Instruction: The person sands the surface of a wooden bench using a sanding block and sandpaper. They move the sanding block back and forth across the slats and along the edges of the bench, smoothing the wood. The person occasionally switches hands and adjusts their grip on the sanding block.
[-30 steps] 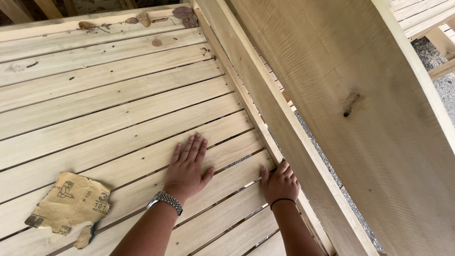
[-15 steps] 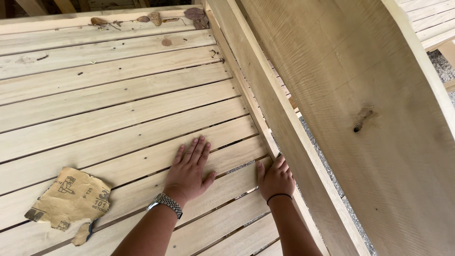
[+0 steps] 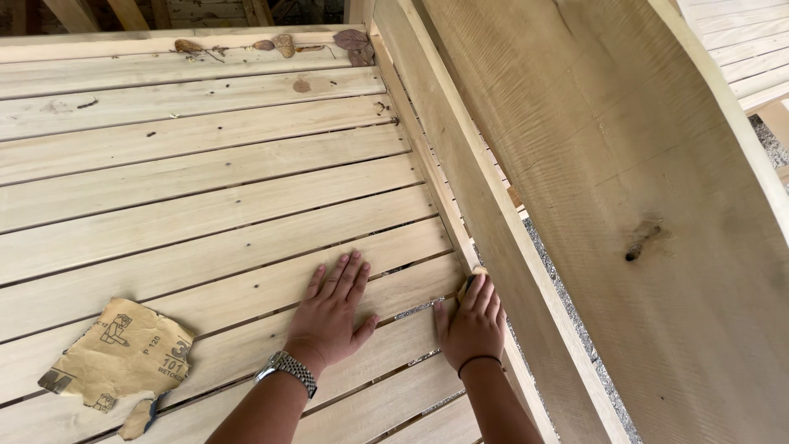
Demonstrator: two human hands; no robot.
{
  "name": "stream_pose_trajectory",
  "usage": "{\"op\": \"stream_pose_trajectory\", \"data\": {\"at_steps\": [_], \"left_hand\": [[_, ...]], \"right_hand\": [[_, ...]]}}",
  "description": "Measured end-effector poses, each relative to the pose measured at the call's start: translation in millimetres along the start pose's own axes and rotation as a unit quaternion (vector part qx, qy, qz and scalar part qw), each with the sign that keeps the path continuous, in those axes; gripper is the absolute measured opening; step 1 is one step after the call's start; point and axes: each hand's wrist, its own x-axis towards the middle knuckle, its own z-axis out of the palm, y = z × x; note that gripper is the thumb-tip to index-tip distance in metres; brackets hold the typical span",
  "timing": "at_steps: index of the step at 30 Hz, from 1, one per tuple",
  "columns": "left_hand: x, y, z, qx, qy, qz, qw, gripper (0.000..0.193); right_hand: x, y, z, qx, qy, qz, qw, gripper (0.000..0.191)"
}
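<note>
Two hands on the slats, one sanding at the rail

Both hands rested on the slatted wooden surface [image 3: 205, 181]. The left hand [image 3: 333, 316] lay flat on a slat, fingers [image 3: 339, 275] spread and straight, gripping nothing and serving as a brace. The right hand [image 3: 472, 325] pressed against the end of a slat where it met the upright side rail [image 3: 460, 177]; its fingers [image 3: 481, 292] lay close together and seemed to pin a small scrap of sandpaper [image 3: 477, 270] at their tips, though only a sliver of it showed. A larger torn sheet of sandpaper [image 3: 119, 353] lay on the slats well to the left, apart from both hands. Dry leaves [image 3: 283, 43] sat at the far edge, and a broad curved board [image 3: 657, 205] leaned on the right.

To sand that corner well, the judgement was that the scrap should be kept flat under the fingertips, stroked along the grain, with the braced left hand taking the body's weight so pressure stayed even.

Compared with half a second before, the right hand had shifted up to the rail, its fingertips now at the joint. The left hand had barely moved, and the loose sheet lay as it had.
</note>
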Motion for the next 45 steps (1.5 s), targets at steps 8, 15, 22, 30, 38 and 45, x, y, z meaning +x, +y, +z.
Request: {"op": "stream_pose_trajectory", "data": {"at_steps": [8, 15, 22, 30, 38, 45], "left_hand": [[-1.2, -3.6, -1.3, 0.01, -0.02, -0.008, 1.0, 0.081], [0.2, -3.9, -1.3, 0.003, 0.003, 0.001, 1.0, 0.081], [-5.1, -5.6, 2.4, 0.016, 0.019, 0.0, 1.0, 0.08], [2.8, 0.5, -17.0, 0.01, 0.032, 0.015, 0.999, 0.079], [15.2, 25.4, -46.4, -0.067, -0.267, -0.144, 0.951, 0.071], [-16.8, 95.8, -23.3, -0.668, -0.234, -0.338, 0.62, 0.039]], "right_hand": [[94.7, -49.0, -13.1, 0.08, -0.044, 0.017, 0.996, 0.103], [39.3, -14.5, -10.0, 0.079, -0.023, 0.004, 0.997, 0.1], [100.0, -46.5, -9.7, 0.076, -0.038, 0.0, 0.996, 0.099], [2.8, 12.0, 7.4, 0.123, -0.013, 0.025, 0.992, 0.081], [-66.6, 41.4, 1.1, 0.327, 0.104, 0.023, 0.939, 0.069], [-125.9, 2.5, -45.3, 0.898, -0.102, 0.239, 0.355, 0.031]]}}
